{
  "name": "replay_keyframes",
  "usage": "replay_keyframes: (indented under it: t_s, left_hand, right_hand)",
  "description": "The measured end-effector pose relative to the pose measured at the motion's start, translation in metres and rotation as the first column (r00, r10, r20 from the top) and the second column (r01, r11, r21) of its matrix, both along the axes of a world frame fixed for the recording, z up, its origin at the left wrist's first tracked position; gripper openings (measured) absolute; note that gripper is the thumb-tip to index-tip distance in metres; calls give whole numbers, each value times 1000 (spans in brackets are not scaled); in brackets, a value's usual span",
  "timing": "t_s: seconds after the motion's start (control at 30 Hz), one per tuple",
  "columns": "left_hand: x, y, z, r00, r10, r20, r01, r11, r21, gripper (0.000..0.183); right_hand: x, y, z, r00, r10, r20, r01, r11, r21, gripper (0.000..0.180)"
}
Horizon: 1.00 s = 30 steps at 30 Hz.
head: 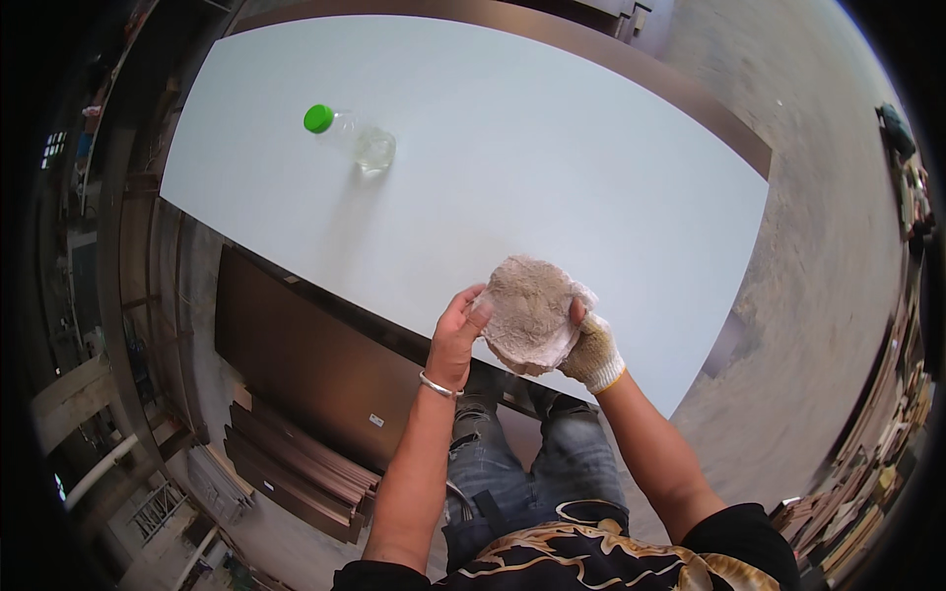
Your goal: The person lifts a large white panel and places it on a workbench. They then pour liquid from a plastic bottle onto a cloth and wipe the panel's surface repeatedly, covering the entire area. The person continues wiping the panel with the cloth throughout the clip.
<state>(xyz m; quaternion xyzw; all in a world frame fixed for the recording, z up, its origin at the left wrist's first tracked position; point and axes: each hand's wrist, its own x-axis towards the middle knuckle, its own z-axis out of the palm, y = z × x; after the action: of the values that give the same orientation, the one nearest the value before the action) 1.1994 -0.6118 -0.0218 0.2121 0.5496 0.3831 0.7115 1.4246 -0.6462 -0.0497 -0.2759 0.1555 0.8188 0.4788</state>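
Note:
A round, dirty off-white cloth pad (531,314) is held over the near edge of a large white panel (473,185). My left hand (460,336), bare with a silver bangle at the wrist, grips the pad's left side, thumb on top. My right hand (595,347), in a knitted glove that leaves the thumb tip bare, grips its right side. The fingers under the pad are hidden. Farther back on the panel stands a clear plastic bottle (375,150) with a green cap (318,118) and clear liquid inside.
A brown panel (732,140) shows beneath the white one along its far edge. Another brown panel (318,347) and stacked brown strips (295,473) lie to the lower left. Metal racking (140,295) stands at the left. Piled boards (879,414) line the right side beyond the concrete floor (820,244).

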Motion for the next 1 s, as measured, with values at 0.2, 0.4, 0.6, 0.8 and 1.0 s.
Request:
replay_keyframes:
  t_s: [0.2, 0.4, 0.6, 0.8, 1.0]
  left_hand:
    - [3, 22, -7, 995, 83, -53, -79, 995, 63, 22]
    - [-23, 37, -6, 977, 205, 66, -206, 978, 15, 30]
    - [-71, 31, -23, 915, 196, 353, -91, 952, -291, 50]
    - [-136, 55, -16, 990, -35, 140, 38, 999, -17, 34]
    - [-169, 101, 20, 888, -383, 252, 397, 918, -3, 34]
  right_hand:
    - [5, 17, -9, 951, 18, 308, -24, 1000, 13, 41]
    - [-21, 26, 5, 952, 33, 303, -59, 995, 77, 56]
    - [-107, 49, 17, 968, -58, 243, -3, 970, 242, 80]
    - [-128, 37, 14, 992, 109, -65, -96, 979, 181, 111]
    - [-157, 65, -42, 953, 204, 226, -226, 971, 79, 116]
